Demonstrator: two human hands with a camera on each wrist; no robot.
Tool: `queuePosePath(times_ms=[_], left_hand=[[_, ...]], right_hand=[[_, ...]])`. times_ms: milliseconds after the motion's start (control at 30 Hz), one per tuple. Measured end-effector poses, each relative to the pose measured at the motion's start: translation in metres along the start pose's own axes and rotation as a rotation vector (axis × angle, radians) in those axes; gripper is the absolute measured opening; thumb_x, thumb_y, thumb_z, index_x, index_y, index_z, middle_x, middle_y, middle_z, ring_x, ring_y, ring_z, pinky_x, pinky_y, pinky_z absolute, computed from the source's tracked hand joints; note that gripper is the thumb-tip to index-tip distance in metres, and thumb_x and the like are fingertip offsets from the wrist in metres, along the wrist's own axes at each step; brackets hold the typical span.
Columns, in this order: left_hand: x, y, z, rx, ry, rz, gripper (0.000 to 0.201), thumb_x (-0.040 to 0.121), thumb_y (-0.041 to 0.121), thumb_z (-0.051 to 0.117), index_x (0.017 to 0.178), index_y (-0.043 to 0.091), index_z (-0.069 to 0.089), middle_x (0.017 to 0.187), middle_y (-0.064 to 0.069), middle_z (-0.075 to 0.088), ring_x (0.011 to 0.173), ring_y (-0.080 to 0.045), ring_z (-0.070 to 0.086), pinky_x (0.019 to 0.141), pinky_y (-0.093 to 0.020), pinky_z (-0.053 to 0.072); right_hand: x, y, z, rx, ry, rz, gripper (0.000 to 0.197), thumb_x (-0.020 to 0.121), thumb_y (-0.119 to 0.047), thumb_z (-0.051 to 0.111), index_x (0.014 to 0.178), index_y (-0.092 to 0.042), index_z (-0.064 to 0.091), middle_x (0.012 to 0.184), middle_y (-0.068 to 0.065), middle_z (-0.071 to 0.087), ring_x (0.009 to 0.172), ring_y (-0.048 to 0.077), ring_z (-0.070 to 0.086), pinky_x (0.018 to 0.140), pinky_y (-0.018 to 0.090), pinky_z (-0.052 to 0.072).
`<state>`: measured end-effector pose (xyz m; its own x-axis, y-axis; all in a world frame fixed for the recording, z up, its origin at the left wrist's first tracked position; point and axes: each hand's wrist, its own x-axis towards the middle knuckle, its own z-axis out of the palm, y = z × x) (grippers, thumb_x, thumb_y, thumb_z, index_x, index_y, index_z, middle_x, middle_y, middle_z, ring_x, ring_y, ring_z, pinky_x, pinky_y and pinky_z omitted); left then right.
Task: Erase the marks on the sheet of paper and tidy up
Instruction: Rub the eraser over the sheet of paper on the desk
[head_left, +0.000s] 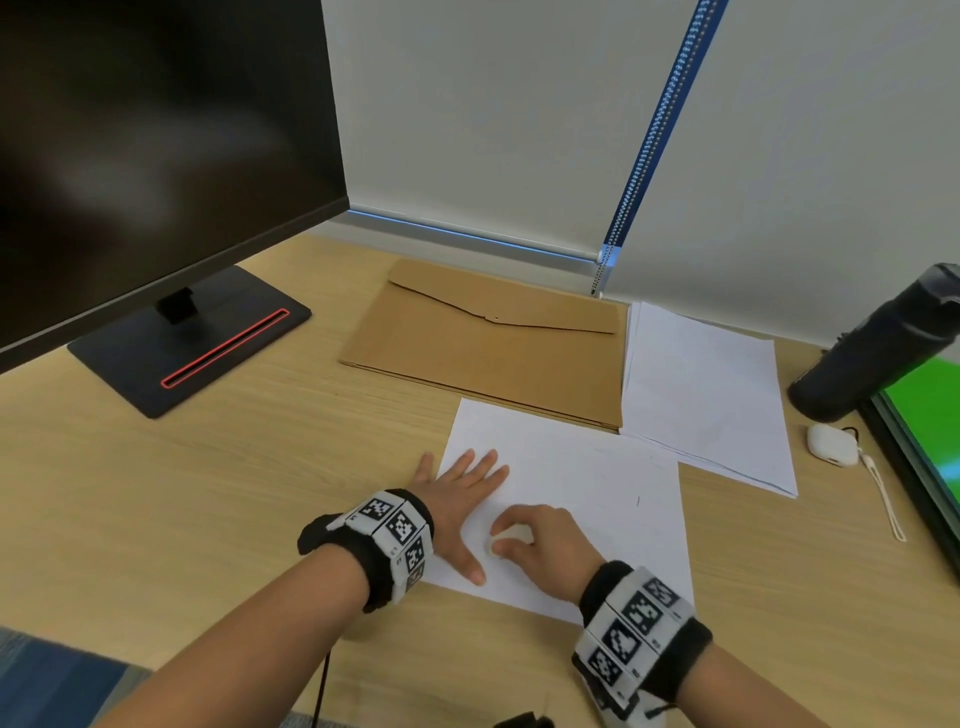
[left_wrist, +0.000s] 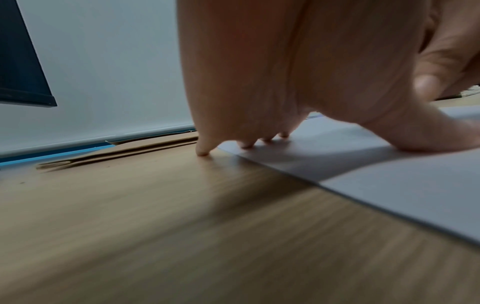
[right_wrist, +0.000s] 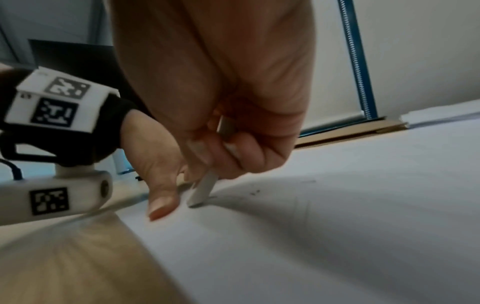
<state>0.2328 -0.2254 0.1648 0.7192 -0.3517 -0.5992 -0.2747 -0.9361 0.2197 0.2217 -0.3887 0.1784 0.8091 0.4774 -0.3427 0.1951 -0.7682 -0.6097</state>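
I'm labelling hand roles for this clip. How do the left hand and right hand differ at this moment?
The left hand lies flat with straight, spread fingers, pressing the white sheet of paper down at its left edge; the right hand is curled. The left hand holds nothing, while the right hand's grip pinches a small white eraser whose tip touches the paper. Both rest on the same sheet.

No readable words, brands or numbers anywhere I look, only black-and-white square coded markers on the white blocks of my black wristbands (head_left: 393, 530), tiny characters beside them too small and blurred to make out, faint pencil strokes on the white sheet of paper (head_left: 597, 483) forming no letters
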Motion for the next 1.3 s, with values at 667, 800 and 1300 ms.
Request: queuePosePath(times_ms=[667, 800, 1300], left_hand=[[0.001, -0.013, 0.006, -0.049, 0.051, 0.046, 0.128, 0.067, 0.064, 0.071, 0.147, 0.029, -0.022, 0.152, 0.011, -0.031, 0.14, -0.012, -0.029, 0.109, -0.052, -0.021], [0.001, -0.011, 0.006, -0.051, 0.061, 0.038, 0.128, 0.066, 0.064, 0.071, 0.147, 0.029, -0.021, 0.153, 0.01, -0.03, 0.14, -0.011, -0.028, 0.11, -0.053, -0.02], [0.002, -0.012, 0.005, -0.071, 0.055, 0.04, 0.129, 0.066, 0.062, 0.073, 0.147, 0.029, -0.021, 0.152, 0.011, -0.03, 0.14, -0.012, -0.029, 0.108, -0.05, -0.021]], right_hand=[[0.018, -0.013, 0.005, -0.006, -0.042, -0.061, 0.019, 0.09, -0.021, 0.054, 0.105, -0.016, 0.064, 0.102, 0.012, 0.068, 0.089, 0.025, 0.061, 0.084, 0.033, 0.046], [0.013, -0.007, -0.004, -0.111, -0.166, -0.077, 0.022, 0.09, -0.023, 0.056, 0.109, -0.016, 0.064, 0.104, 0.01, 0.067, 0.082, 0.017, 0.054, 0.077, 0.025, 0.04], [0.03, -0.016, 0.011, 0.088, 0.04, 0.046, 0.016, 0.089, -0.025, 0.056, 0.099, -0.019, 0.066, 0.102, 0.005, 0.069, 0.089, 0.018, 0.061, 0.081, 0.027, 0.045]])
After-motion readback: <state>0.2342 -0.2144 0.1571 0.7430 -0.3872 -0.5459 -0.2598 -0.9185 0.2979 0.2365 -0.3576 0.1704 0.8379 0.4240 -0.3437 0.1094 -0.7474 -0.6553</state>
